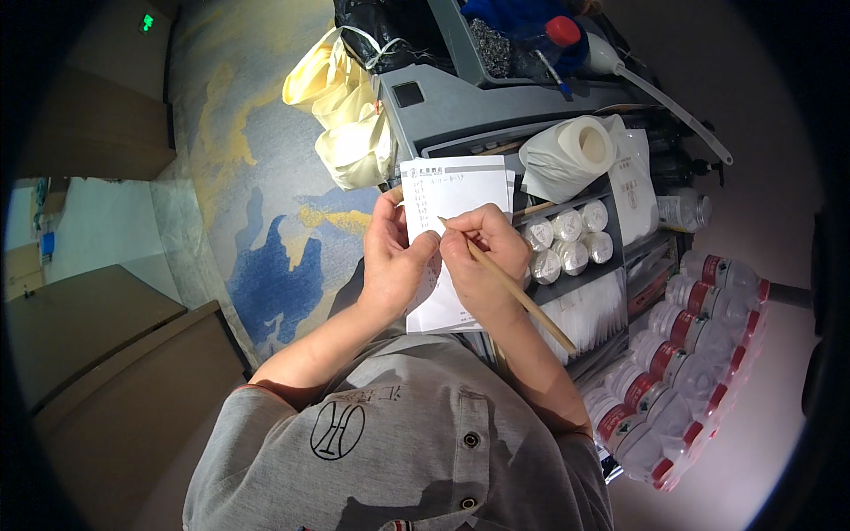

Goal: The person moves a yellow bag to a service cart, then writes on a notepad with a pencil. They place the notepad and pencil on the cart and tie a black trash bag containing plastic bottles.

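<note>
A white notepad sheet (465,189) with printed heading and a handwritten column lies in front of my chest, more sheets showing behind its right edge. My left hand (392,259) grips it by the left side, thumb on top. Between the fingers of my right hand (488,255) is a slim, tan wooden pencil (521,295). Its tip meets or hovers just over the written column; which of the two I cannot tell. The pencil's long end slants down past my right wrist. Part of the writing is hidden beneath my hands.
A grey service cart (438,99) stands ahead and right. It carries a white plastic-bag roll (578,152), several wrapped cylinders (568,226) and white packets (588,302). Shrink-wrapped water bottles (677,362) are at right. Yellowish bags (352,139) hang at its left, above patterned carpet (279,265).
</note>
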### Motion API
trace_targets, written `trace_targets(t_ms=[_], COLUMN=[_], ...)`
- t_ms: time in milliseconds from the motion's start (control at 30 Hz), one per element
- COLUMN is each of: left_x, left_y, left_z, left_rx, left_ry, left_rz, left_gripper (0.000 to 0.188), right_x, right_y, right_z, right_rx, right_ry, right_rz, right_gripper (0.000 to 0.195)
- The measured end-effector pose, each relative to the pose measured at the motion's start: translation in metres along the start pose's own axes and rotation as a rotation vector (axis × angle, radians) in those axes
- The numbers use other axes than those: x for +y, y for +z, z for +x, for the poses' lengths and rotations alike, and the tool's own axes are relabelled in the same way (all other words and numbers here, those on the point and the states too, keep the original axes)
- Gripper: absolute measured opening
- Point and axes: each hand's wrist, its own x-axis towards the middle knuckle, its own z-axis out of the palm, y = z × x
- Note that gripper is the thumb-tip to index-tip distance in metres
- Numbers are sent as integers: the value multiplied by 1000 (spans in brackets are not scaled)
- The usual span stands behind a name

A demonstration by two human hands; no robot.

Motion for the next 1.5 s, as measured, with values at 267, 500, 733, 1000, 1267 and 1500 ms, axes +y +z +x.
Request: trace_targets(t_ms=[267,500,733,1000,1267,1500], left_x=[-7,-5,1,2,1,2], left_y=[-3,-2,2,3,3,2], left_z=[3,3,2,2,2,3], left_rx=[3,6,6,12,7,1], left_ry=[23,36,14,6,21,17], left_rz=[40,84,33,33,32,59], left_gripper=[46,45,47,47,47,46], right_x=[1,-2,4,8,5,8], right_y=[1,-1,1,0,0,0], right_z=[2,4,-1,0,1,1], right_rx=[-11,-37,24,48,41,43], right_ry=[-60,-83,-9,-31,-53,-90], right_rz=[-81,-147,-50,-80,-108,-125], right_gripper=[11,12,13,13,14,14])
